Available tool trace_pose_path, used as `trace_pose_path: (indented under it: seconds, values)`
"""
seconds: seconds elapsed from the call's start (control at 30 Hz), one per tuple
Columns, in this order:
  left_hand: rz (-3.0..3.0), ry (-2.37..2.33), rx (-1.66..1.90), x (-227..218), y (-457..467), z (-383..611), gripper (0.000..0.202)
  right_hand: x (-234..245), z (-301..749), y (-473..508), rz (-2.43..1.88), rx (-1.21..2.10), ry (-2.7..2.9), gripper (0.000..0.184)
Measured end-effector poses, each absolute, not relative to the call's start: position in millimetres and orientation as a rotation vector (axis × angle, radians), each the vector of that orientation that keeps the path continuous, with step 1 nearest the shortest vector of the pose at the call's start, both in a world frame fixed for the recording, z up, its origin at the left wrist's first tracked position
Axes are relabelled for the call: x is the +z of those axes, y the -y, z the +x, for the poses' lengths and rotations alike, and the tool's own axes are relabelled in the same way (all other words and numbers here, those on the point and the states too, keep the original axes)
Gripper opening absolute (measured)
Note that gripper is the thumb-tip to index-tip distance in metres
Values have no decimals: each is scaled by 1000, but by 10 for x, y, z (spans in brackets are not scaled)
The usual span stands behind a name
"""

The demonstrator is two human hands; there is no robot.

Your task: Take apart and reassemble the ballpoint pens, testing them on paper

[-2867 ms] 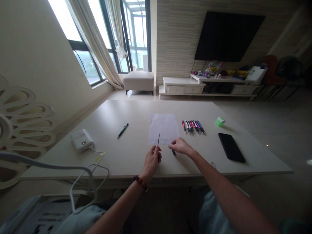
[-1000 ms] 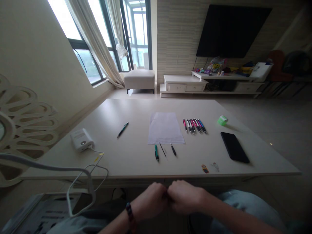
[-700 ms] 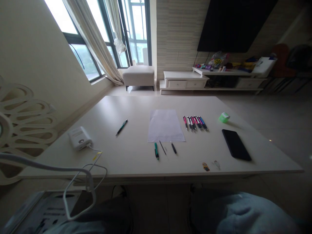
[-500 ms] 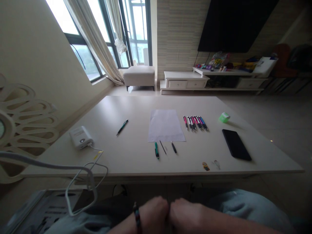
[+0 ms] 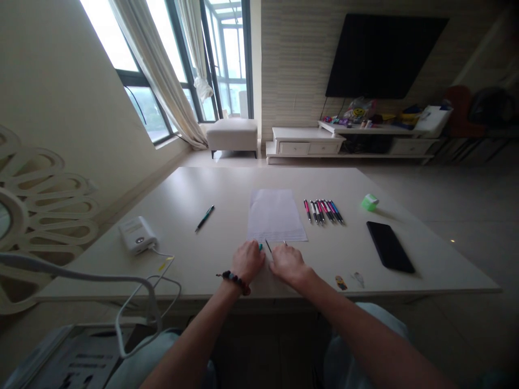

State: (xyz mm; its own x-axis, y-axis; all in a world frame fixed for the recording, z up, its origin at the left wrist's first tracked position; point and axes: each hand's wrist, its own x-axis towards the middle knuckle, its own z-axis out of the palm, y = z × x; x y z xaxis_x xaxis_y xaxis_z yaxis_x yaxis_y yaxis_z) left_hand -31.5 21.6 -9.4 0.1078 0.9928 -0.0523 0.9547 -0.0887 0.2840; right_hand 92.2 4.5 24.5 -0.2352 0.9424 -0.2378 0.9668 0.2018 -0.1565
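My left hand [image 5: 248,262] lies on the table [image 5: 211,183] just below a white sheet of paper [image 5: 275,213], its fingers curled over a green pen part [image 5: 260,247] whose end sticks out. My right hand [image 5: 286,263] sits beside it, fingers curled over a black pen part [image 5: 285,243] of which only the tip shows. A thin dark refill [image 5: 268,246] lies between the two hands, untouched. The hands are a little apart.
A row of several pink and blue pens [image 5: 322,210] lies right of the paper. Farther right are a green tape-like item [image 5: 368,202] and a black phone [image 5: 389,246]. A lone green pen [image 5: 204,217] and a white power bank [image 5: 137,235] with its cable sit left.
Both hands were together below the table edge, in my lap. They have come up onto the table and now cover the two pen parts below the paper.
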Motion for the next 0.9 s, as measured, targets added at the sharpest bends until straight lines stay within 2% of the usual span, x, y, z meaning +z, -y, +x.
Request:
trace_pose_path:
  seconds: [0.17,0.37,0.47,0.63,0.7,0.8,0.9]
  values:
    - [2156,-1946,261,-16,-93,-450,18,72,865,-66,1961,-344,-2328,26]
    - [2065,-1929,543,93,118,-604,12,14,929,-101,2041,-481,-2346,24]
    - [1964,-1723,756,89,191,-611,13,117,1025,-126,2162,-773,-2501,17]
    - [1899,-1458,959,42,238,-560,15,328,1168,-133,2149,-1792,-2819,10]
    - [1946,-1432,982,31,238,-536,15,369,1187,-116,2058,-2038,-2898,10]
    - [2012,-1396,989,34,236,-502,17,373,1180,-90,1993,-2138,-2985,12]
    - [2047,-1353,984,53,238,-473,20,342,1159,-78,1946,-2037,-3053,12]
